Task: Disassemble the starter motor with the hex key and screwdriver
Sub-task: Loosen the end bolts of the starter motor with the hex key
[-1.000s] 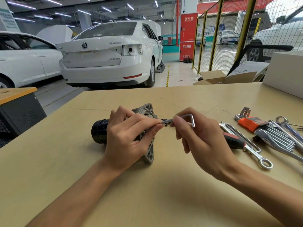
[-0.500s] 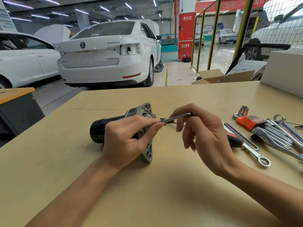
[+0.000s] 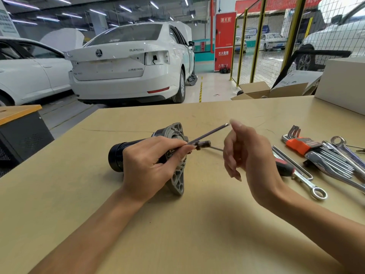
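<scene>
The starter motor (image 3: 173, 155) is lying on its side in the middle of the frame, on the tan table (image 3: 98, 214). It looks like a heavy lump of metal, hard and stiff, and its round black end could roll, so it probably needs a firm hold around the body.

The left hand (image 3: 150, 165) is gripping the motor, with its fingers curled over the top near the grey end plate. The thin hex key (image 3: 209, 133) is sticking up and to the right from under those fingertips. It looks light, stiff and smooth, so it could slip.

The right hand (image 3: 246, 153) is hanging just right of the key with its fingers loose and holding nothing. One fingertip is near the key's far end; it is hard to tell if they are touching.

A screwdriver (image 3: 284, 167), some wrenches (image 3: 335, 167) and a hex key set (image 3: 302, 145) are lying at the right of the frame. White cars (image 3: 126, 64) are standing in the upper left, and a yellow wire fence (image 3: 276, 46) is in the upper right.
</scene>
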Tool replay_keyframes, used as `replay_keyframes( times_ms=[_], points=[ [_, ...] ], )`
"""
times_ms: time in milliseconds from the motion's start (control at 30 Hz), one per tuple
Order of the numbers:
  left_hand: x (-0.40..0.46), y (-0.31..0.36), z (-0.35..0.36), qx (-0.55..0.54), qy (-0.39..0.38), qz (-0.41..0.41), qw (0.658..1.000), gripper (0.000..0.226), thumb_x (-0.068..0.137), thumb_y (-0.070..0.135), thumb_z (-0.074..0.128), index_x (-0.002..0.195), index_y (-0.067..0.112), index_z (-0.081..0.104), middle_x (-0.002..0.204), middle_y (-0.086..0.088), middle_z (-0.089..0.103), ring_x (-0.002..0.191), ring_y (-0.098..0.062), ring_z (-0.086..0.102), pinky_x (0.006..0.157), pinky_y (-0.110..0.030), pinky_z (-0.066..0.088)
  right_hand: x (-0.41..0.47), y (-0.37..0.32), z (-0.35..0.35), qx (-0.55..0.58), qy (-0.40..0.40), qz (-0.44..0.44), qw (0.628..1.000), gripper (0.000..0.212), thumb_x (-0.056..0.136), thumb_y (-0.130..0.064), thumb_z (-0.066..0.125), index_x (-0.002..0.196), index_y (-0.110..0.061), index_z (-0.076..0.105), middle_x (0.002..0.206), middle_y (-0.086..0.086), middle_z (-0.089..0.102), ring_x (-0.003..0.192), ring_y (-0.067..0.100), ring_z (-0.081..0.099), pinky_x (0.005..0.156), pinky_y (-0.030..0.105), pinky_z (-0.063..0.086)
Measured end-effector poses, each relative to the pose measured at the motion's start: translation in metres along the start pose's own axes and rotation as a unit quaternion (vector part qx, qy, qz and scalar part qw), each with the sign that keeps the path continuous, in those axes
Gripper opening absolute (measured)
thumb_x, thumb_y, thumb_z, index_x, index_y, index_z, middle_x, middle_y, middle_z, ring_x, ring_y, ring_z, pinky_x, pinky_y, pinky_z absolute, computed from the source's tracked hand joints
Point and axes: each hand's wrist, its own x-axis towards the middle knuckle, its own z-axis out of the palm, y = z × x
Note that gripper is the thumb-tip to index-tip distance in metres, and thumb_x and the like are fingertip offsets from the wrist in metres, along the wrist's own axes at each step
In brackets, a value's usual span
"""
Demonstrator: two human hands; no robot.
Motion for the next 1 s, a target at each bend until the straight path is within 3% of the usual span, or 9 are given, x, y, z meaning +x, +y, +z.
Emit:
replay_keyframes(
  times_ms=[100,167,233,367,567,700,800,933,1000],
  points=[
    [-0.0003,-0.0017,-0.0003,0.003,-0.004,0.006,1.0,0.018,0.084,0.021,0.077,0.079,0.003,0.078,0.074,-0.003,0.074,0.061,-0.013,0.065,0.062,-0.017,0.049,-0.0011,-0.0016,0.0026,-0.01,0.005,0.005,1.0,0.063,0.095,-0.051,0.054,0.047,-0.012,0.04,0.042,0.005,0.032,0.038,0.018,0.033,0.037,0.018,0.032],
    [-0.0006,-0.0019,-0.0001,0.017,-0.007,0.01,1.0,0.02,0.083,0.023,0.079,0.078,0.004,0.078,0.072,-0.002,0.074,0.056,-0.02,0.063,0.056,-0.026,0.048,-0.0007,-0.0015,0.003,-0.011,0.01,0.001,1.0,0.056,0.097,-0.04,0.051,0.048,-0.013,0.042,0.043,0.004,0.034,0.038,0.017,0.033,0.037,0.018,0.032],
    [-0.0001,-0.0018,-0.0004,0.032,-0.01,0.008,0.999,0.021,0.082,0.026,0.08,0.076,0.005,0.078,0.071,0.0,0.073,0.056,-0.021,0.058,0.057,-0.024,0.044,0.0005,-0.0006,0.0014,-0.024,0.011,-0.005,1.0,0.053,0.101,-0.025,0.048,0.049,-0.015,0.044,0.044,0.003,0.036,0.038,0.015,0.034,0.037,0.018,0.032],
    [0.0007,-0.0006,-0.002,0.055,-0.007,0.009,0.998,0.021,0.081,0.031,0.081,0.077,0.01,0.08,0.071,0.005,0.073,0.066,-0.024,0.052,0.064,-0.03,0.041,0.0005,0.0015,-0.0009,-0.11,-0.002,-0.066,0.992,0.048,0.105,-0.02,0.045,0.058,-0.015,0.05,0.046,-0.004,0.043,0.04,0.009,0.038,0.041,0.021,0.033],
    [0.0029,-0.0003,-0.0039,0.064,-0.017,0.022,0.998,0.024,0.089,0.037,0.07,0.084,0.017,0.081,0.078,0.01,0.074,0.09,-0.017,0.053,0.075,-0.043,0.038,-0.0033,0.0046,0.0022,-0.248,-0.004,-0.188,0.95,0.032,0.102,-0.034,0.044,0.074,-0.018,0.047,0.058,-0.001,0.054,0.042,0.013,0.046,0.044,0.03,0.037],
    [0.0027,-0.0014,-0.0028,0.052,-0.028,0.017,0.998,0.022,0.09,0.032,0.067,0.089,0.015,0.081,0.079,0.008,0.075,0.096,-0.02,0.061,0.086,-0.038,0.035,-0.0045,0.007,0.0022,-0.284,-0.01,-0.216,0.934,0.017,0.1,-0.029,0.043,0.085,-0.022,0.047,0.068,-0.01,0.058,0.048,0.01,0.051,0.052,0.02,0.035],
    [0.0028,-0.0018,-0.0022,0.04,-0.028,0.016,0.999,0.021,0.09,0.029,0.068,0.087,0.012,0.08,0.076,0.006,0.074,0.096,-0.019,0.062,0.085,-0.039,0.037,-0.0047,0.0073,0.0023,-0.285,-0.011,-0.222,0.932,0.011,0.101,-0.027,0.044,0.093,-0.021,0.05,0.073,-0.01,0.06,0.051,0.007,0.051,0.054,0.021,0.036],
    [0.0024,-0.002,-0.0013,0.043,-0.027,0.02,0.998,0.022,0.089,0.029,0.071,0.084,0.01,0.079,0.074,0.006,0.073,0.092,-0.017,0.058,0.082,-0.035,0.036,-0.0059,0.0056,0.0026,-0.263,-0.012,-0.212,0.941,0.024,0.098,-0.039,0.046,0.097,-0.018,0.057,0.072,-0.012,0.06,0.049,0.017,0.053,0.049,0.03,0.039],
    [0.0019,-0.0019,-0.0011,0.051,-0.023,0.021,0.998,0.021,0.087,0.03,0.072,0.083,0.01,0.079,0.072,0.005,0.072,0.089,-0.016,0.056,0.08,-0.035,0.036,-0.0068,0.0056,0.0014,-0.245,-0.015,-0.197,0.949,0.029,0.095,-0.042,0.043,0.096,-0.018,0.059,0.073,-0.012,0.061,0.053,0.012,0.058,0.052,0.025,0.038]
  ],
)
